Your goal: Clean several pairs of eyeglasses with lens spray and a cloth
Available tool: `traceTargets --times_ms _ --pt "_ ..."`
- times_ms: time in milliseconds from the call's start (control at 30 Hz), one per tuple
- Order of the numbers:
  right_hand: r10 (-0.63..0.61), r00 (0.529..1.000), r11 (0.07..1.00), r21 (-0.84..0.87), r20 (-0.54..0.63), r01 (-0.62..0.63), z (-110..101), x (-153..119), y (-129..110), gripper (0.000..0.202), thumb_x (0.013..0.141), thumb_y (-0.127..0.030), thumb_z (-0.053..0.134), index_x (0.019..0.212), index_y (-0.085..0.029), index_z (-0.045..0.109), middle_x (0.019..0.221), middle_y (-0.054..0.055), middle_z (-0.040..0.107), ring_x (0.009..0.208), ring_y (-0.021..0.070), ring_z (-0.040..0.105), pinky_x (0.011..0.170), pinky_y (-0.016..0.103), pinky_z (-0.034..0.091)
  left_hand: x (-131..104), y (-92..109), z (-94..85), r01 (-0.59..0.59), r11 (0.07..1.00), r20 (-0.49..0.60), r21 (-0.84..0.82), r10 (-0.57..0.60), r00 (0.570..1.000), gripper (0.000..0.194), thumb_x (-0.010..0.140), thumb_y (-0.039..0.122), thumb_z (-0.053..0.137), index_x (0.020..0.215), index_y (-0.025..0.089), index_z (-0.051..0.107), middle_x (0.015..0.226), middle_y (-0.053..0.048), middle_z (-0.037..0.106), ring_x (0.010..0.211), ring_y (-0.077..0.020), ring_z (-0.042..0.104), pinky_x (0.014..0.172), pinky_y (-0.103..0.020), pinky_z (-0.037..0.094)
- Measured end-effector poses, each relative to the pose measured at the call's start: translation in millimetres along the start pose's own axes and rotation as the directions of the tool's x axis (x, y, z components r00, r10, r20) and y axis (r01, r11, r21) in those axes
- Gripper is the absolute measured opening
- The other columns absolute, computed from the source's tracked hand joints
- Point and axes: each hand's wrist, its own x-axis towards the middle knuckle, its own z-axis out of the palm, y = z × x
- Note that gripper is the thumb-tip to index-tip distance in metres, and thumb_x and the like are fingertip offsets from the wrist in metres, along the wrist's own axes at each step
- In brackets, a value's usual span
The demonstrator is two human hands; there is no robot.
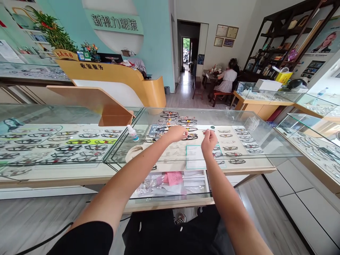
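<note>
My left hand (177,134) is closed in a pinch above the glass counter top (233,117), its fingertips pointing right. My right hand (209,141) is curled shut a short way to the right, with its fingers facing the left hand. Whatever the two hands hold is too small to make out. Just beyond and beside the left hand lie several thin dark looped pieces (187,122), some with orange or red spots like beads. Below the right hand is a white sheet with a green edge (196,157). A white dropper-tipped bottle (132,133) stands left of the left hand.
Eyeglass frames (237,161) lie in rows inside the glass cases. An open drawer (207,187) in front of me holds clear bags and a pink paper (174,178). A brown slanted board (90,101) stands on the left case. A person (227,78) sits at a far table.
</note>
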Motion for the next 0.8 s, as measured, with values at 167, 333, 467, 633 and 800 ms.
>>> traceTargets --times_ms 167,333,467,633,800 --pt "0.018 0.997 0.999 0.025 0.075 -0.02 2 0 5 0.049 0.105 -0.053 0.044 0.066 -0.024 0.054 0.056 -0.005 0.041 0.059 0.0174 0.042 0.065 0.033 0.035 17 4 17.3 -0.004 0.999 0.048 0.053 0.002 0.999 0.018 0.092 0.028 0.068 0.099 0.029 0.085 0.103 -0.003 0.083 0.097 -0.0248 0.072 0.077 -0.029 0.044" --pt "0.03 0.991 0.997 0.067 0.129 -0.039 6 -3 4 0.051 0.105 -0.053 0.045 0.064 -0.024 0.052 0.057 -0.004 0.041 0.059 0.0167 0.041 0.066 0.033 0.035 25 -2 26.0 0.008 0.997 0.08 0.081 -0.015 0.997 0.016 0.09 0.031 0.072 0.098 0.03 0.086 0.103 -0.004 0.083 0.1 -0.0255 0.073 0.083 -0.03 0.047" --pt "0.036 0.992 0.995 0.086 0.125 -0.047 6 -2 4 0.051 0.104 -0.052 0.046 0.063 -0.024 0.052 0.057 -0.004 0.041 0.06 0.0167 0.04 0.065 0.033 0.035 27 -5 24.8 0.033 0.996 0.086 0.083 -0.04 0.995 0.015 0.09 0.034 0.074 0.099 0.032 0.086 0.106 -0.004 0.083 0.101 -0.025 0.073 0.085 -0.029 0.048" --pt "0.006 0.993 0.999 0.031 0.118 -0.01 6 -3 6 0.051 0.104 -0.054 0.046 0.064 -0.024 0.057 0.054 -0.004 0.039 0.059 0.0172 0.04 0.063 0.033 0.034 29 -2 19.5 0.035 0.995 0.105 0.088 -0.044 0.993 0.015 0.089 0.035 0.075 0.098 0.033 0.087 0.106 -0.004 0.083 0.101 -0.0254 0.073 0.085 -0.03 0.049" --pt "-0.012 0.989 0.999 0.033 0.149 0.007 5 -7 7 0.053 0.104 -0.055 0.045 0.065 -0.023 0.062 0.052 -0.005 0.034 0.055 0.0164 0.036 0.061 0.033 0.03 37 0 10.3 0.062 0.992 0.074 0.114 -0.071 0.995 0.023 0.091 0.034 0.069 0.105 0.03 0.086 0.116 -0.005 0.082 0.108 -0.0265 0.073 0.086 -0.03 0.051"
